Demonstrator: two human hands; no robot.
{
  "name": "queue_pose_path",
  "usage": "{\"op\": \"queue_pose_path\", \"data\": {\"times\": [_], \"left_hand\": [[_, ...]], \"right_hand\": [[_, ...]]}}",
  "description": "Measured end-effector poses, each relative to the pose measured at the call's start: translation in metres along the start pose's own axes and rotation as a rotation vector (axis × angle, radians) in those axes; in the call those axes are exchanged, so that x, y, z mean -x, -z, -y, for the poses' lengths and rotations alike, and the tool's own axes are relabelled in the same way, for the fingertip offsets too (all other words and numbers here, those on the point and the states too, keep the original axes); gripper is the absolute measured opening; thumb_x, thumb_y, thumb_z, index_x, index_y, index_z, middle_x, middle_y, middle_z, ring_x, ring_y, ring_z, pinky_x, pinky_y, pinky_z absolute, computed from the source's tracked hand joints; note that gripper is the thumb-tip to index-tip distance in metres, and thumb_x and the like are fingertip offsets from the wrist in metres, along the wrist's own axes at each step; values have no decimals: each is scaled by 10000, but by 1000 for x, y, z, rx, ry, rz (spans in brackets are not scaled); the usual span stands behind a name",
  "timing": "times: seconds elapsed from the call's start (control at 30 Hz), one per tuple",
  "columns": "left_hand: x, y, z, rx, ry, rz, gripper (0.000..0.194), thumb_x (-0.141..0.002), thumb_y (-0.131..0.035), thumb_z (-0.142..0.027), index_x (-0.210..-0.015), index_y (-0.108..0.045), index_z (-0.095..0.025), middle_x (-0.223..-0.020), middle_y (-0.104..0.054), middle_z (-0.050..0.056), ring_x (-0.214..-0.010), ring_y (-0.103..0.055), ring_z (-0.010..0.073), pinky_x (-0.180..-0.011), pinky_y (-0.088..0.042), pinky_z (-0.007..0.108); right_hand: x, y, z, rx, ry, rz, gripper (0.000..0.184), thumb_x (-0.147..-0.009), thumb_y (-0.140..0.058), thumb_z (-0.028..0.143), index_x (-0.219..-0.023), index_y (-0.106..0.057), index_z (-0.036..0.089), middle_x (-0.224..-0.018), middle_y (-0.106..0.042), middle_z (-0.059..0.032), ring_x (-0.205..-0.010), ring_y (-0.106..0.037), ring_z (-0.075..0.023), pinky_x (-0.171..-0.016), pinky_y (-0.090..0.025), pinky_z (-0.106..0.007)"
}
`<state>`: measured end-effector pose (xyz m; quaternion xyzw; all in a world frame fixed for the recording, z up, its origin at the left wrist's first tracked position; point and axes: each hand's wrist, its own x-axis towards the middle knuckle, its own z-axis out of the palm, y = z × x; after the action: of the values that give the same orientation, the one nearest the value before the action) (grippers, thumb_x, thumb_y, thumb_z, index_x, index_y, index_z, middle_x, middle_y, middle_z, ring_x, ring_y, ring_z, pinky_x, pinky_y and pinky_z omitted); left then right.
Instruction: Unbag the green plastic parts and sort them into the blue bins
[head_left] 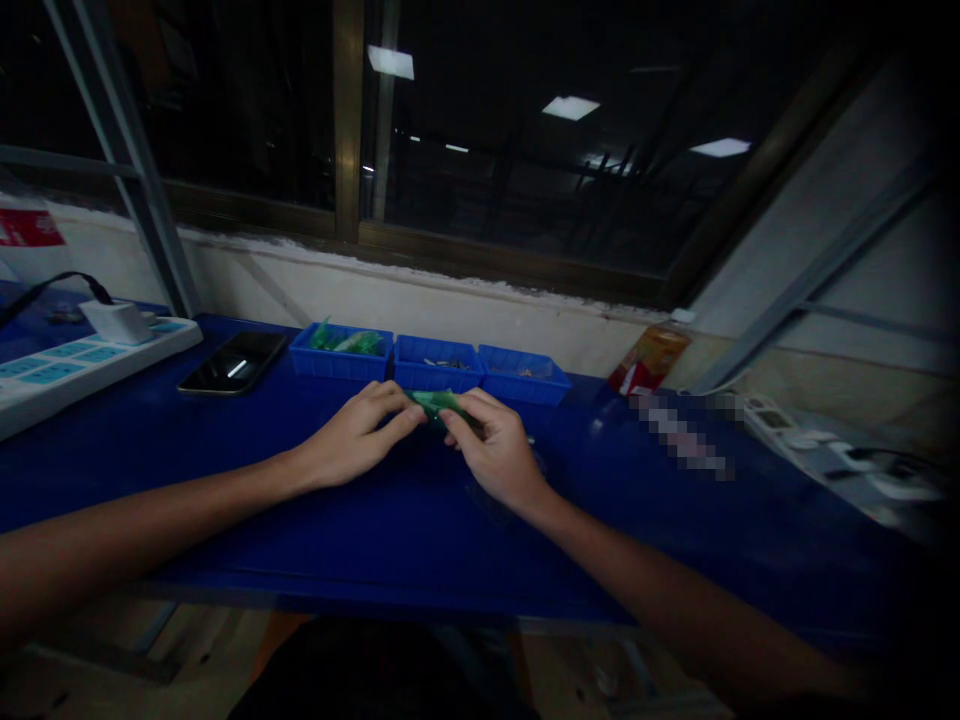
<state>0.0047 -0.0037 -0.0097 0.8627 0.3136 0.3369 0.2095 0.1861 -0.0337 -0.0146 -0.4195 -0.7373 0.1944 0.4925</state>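
Between my two hands, over the middle of the blue table, is a small green plastic bag [435,402]. My left hand [367,432] pinches its left end between thumb and fingers. At the other end, my right hand [495,440] is closed on the bag, thumb toward me. Whatever the bag contains cannot be made out. Just beyond the hands stand three blue bins in a row: the left bin [301,362] has green plastic bags [356,343] in it, the middle bin [427,378] small metal parts [446,363], and the right bin [517,388] small bits too blurred to name.
A black phone [234,362] lies left of the bins, beside a white power strip [97,372] with a plugged-in adapter [120,322]. On the right are a drink bottle [652,358] and another power strip [832,465] with cables. A window sill runs behind the blue table [315,540].
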Motion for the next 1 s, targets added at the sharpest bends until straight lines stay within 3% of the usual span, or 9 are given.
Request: {"op": "queue_pose_path", "data": {"times": [0.07,0.13,0.27,0.4,0.57,0.67,0.77,0.87,1.0], "left_hand": [[-1,-1,-1,193,167,8,466,-896,-246,-450,-834,-595,-147,-836,-603,47,-814,-536,179,-780,-392,331],[-1,-2,0,302,241,26,468,-890,-246,-466,-798,-571,-142,-769,-592,31,-755,-534,164,-716,-404,297],[1,-2,2,212,153,78,320,-855,-387,-437,-811,-526,-153,-711,-531,-13,-660,-495,129,-600,-383,244],[2,0,4,-34,35,-30,250,-863,-399,-373,-875,-519,-153,-738,-547,3,-669,-516,138,-596,-388,249],[1,5,12,-204,-178,-195,152,-852,-447,-244,-959,-516,-160,-852,-575,44,-768,-543,146,-688,-435,272],[2,6,13,-239,-320,-165,146,-845,-443,-153,-962,-529,-169,-915,-540,50,-858,-530,141,-763,-447,278],[4,4,9,-263,-391,-56,223,-830,-447,-108,-1023,-530,-183,-1019,-494,67,-959,-503,149,-839,-435,295],[4,3,4,-235,-370,11,227,-831,-486,-193,-1054,-528,-194,-1064,-477,76,-1012,-479,174,-884,-416,335],[-1,4,4,-27,-113,45,272,-843,-455,-376,-989,-561,-173,-994,-539,74,-943,-516,191,-826,-433,352]], "right_hand": [[1,2,0,133,191,-12,239,-798,-484,162,-964,-645,223,-818,-554,-25,-728,-549,-117,-654,-464,-275],[2,2,-1,214,309,-10,306,-770,-459,84,-962,-647,231,-904,-544,-41,-855,-543,-134,-752,-463,-302],[3,3,-2,296,362,34,391,-716,-416,13,-978,-624,215,-1065,-483,-68,-1019,-491,-161,-869,-434,-343],[3,6,4,337,319,128,378,-735,-446,67,-1055,-574,222,-1130,-456,-78,-1078,-444,-185,-910,-396,-382],[0,7,6,215,96,170,208,-760,-559,304,-935,-613,206,-900,-576,-50,-969,-466,-201,-879,-367,-397],[-4,3,0,-65,-153,192,334,-832,-424,442,-776,-628,184,-788,-596,-33,-850,-507,-178,-806,-383,-356],[-6,-1,-7,-360,-309,157,350,-833,-416,455,-805,-619,171,-755,-599,-20,-726,-524,-146,-700,-401,-299],[-6,-2,-10,-359,-293,104,249,-810,-485,380,-859,-611,170,-707,-588,-6,-637,-510,-127,-597,-386,-258],[-2,4,-8,140,9,57,237,-835,-465,314,-920,-644,185,-699,-576,-17,-640,-500,-131,-613,-381,-271]]}}
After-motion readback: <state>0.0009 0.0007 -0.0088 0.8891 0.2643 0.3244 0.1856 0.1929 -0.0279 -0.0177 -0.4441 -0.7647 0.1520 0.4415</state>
